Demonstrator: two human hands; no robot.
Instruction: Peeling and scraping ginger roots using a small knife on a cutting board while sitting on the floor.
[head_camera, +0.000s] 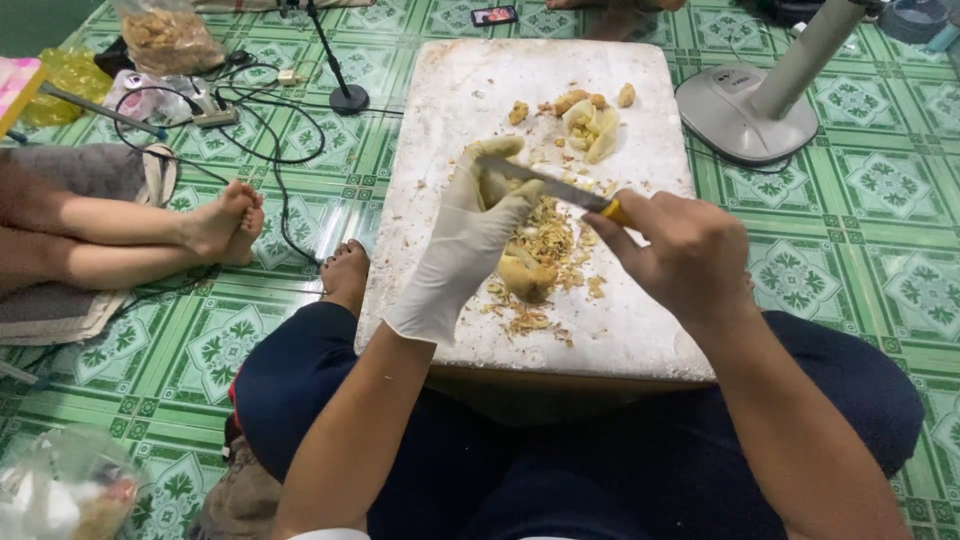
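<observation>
My left hand (470, 235) wears a white glove and grips a pale yellow piece of fruit (494, 185) above a white board (640, 330). My right hand (680, 255) is bare and holds a knife (550, 185) by its yellow handle, with the blade laid against the held piece. Under the hands lies a heap of yellowish peelings and scraps (545, 265). Farther back on the board sit pale peeled segments (592, 128) and small brown bits (518, 112).
The board rests over my crossed legs on a green patterned tile floor (860, 230). Another person's bare legs and feet (215, 225) lie at the left. A grey fan base (735, 110) stands at the right. Cables, a stand base (348, 98) and plastic bags (165, 35) are at the back left.
</observation>
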